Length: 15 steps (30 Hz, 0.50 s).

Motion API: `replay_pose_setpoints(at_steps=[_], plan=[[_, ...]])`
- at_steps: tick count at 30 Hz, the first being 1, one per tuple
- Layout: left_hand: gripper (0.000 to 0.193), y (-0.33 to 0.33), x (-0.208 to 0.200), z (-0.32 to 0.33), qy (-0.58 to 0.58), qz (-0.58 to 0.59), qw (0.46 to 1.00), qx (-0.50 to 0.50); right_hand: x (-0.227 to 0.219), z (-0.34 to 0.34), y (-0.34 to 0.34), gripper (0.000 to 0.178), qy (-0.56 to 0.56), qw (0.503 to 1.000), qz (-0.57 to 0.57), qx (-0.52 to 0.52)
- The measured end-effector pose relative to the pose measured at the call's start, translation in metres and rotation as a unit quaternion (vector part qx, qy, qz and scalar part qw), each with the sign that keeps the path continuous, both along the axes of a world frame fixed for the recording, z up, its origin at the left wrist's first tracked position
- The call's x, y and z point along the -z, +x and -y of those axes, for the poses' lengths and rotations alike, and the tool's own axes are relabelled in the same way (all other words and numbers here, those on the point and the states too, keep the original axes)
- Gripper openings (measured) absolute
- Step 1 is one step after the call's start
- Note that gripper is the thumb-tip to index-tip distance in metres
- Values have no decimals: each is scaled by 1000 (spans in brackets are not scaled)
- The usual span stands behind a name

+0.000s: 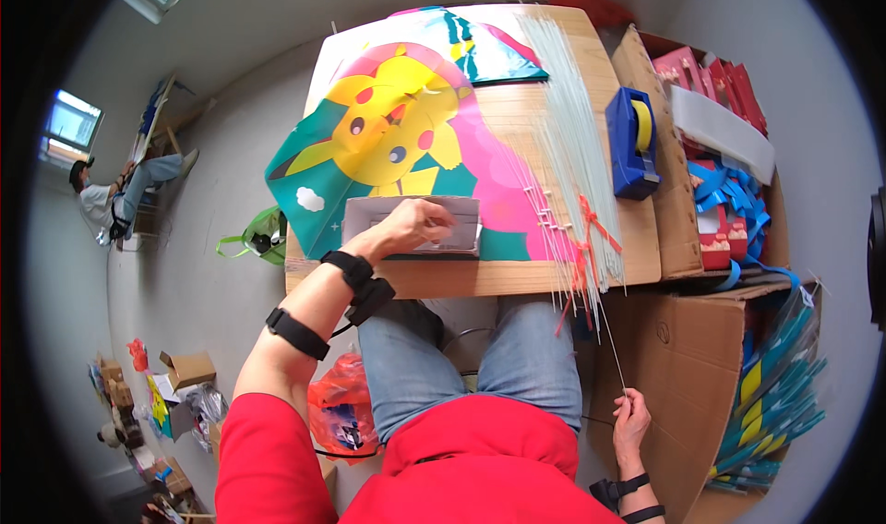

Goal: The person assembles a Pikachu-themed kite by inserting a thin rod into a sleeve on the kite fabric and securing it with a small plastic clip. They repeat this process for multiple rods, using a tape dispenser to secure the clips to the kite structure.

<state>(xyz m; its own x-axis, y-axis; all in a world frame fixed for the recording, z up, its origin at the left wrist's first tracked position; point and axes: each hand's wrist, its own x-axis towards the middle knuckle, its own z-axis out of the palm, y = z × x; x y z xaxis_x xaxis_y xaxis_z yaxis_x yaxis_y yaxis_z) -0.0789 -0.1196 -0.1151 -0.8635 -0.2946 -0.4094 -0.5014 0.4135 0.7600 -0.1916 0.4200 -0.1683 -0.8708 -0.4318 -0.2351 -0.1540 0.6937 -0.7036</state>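
Blue tape dispenser (630, 159) between rod bundle (574, 141) and cardboard carton (680, 221).

Bare wood on the table (513, 118) affords passage between the printed sheet (406, 122) and the rod bundle (574, 127). Bundle and blue tape dispenser (631, 155) obstruct the right; the small box's (358, 217) walls flank the left hand (420, 226).

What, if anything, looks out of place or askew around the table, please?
The printed sheet lies askew, its teal corner jutting past the left edge of the table. The bundled rods have uneven ends poking beyond the near edge, and some blue ribbon trails over the rim of the carton. Nothing looks clearly damaged.
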Motion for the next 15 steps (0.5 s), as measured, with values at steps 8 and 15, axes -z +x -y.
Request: replay_pose_setpoints(at_steps=[8,15], plan=[[27,-25,35,-5,-103,-55,982,150,1,15,-10,11,28,998,9,-48],[17,-33,63,-8,-118,-42,977,170,-15,48,-23,7,46,998,-27,-26]])
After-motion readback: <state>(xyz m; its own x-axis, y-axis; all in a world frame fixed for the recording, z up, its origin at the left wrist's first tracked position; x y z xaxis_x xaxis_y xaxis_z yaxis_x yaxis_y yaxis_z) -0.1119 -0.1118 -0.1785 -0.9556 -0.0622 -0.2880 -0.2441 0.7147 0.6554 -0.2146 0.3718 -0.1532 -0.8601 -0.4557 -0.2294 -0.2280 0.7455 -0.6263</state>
